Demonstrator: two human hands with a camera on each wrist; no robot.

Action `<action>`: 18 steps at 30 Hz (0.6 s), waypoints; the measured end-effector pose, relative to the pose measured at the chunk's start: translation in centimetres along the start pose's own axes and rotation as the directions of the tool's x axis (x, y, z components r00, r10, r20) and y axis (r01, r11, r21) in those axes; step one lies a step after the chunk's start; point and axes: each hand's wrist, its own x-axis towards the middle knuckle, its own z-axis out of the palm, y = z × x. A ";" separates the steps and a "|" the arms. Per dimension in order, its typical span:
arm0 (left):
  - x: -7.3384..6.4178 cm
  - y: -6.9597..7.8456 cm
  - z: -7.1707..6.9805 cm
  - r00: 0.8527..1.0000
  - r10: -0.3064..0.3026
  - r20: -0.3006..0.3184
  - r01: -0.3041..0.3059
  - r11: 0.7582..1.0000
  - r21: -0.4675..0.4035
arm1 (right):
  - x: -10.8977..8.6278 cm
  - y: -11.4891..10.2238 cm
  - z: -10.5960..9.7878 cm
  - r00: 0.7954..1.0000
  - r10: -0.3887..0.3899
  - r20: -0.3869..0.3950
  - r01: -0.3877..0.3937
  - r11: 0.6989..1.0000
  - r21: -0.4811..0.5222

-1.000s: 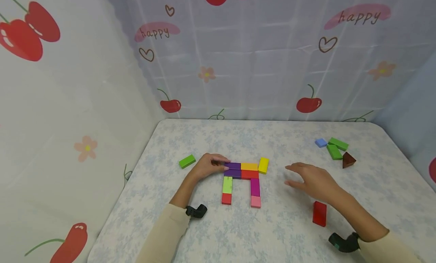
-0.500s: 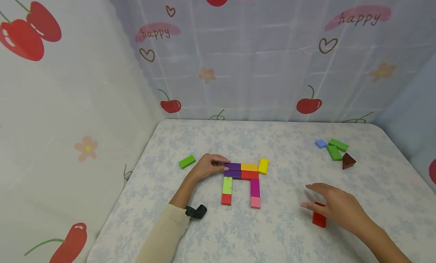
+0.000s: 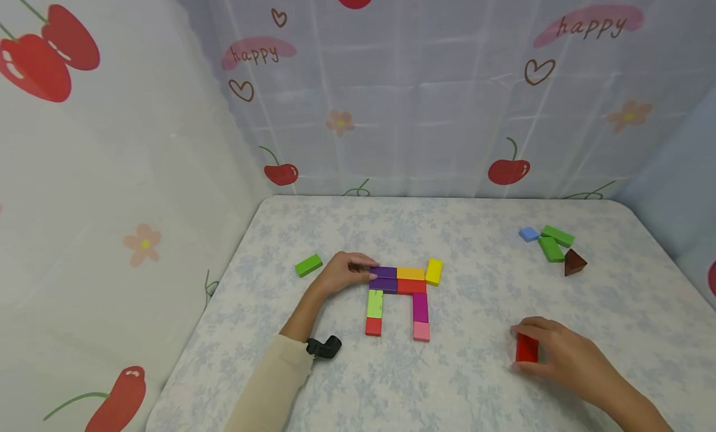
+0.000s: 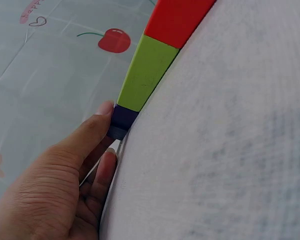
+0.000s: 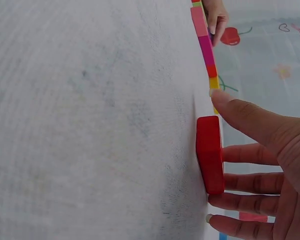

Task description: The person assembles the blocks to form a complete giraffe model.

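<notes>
- Presently, the left hand (image 3: 341,275) keeps a narrow grip, thumb and index finger pinching the left end of a dark purple oblong block (image 3: 386,272).
- A second dark purple oblong block (image 3: 383,286) touches that block's near side; both lie between the table's left and right edges.
- Right hand (image 3: 570,357): wide grip, thumb and fingers spread around a glossy red oblong block (image 3: 527,350); contact cannot be told.
- Red block: on the pale, blue-mottled table (image 3: 458,388), toward its right edge.
</notes>
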 end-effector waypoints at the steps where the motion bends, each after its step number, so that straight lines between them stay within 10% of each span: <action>1: 0.0 0.0 0.0 1.000 -0.002 0.000 0.002 1.000 0.000 | 0.0 0.1 0.0 1.000 0.008 0.012 -0.008 1.000 0.000; 18: 0.0 0.5 -0.1 1.000 -0.028 0.000 0.028 0.999 0.018 | 0.0 0.6 0.2 0.999 -0.033 -0.041 0.037 0.996 0.079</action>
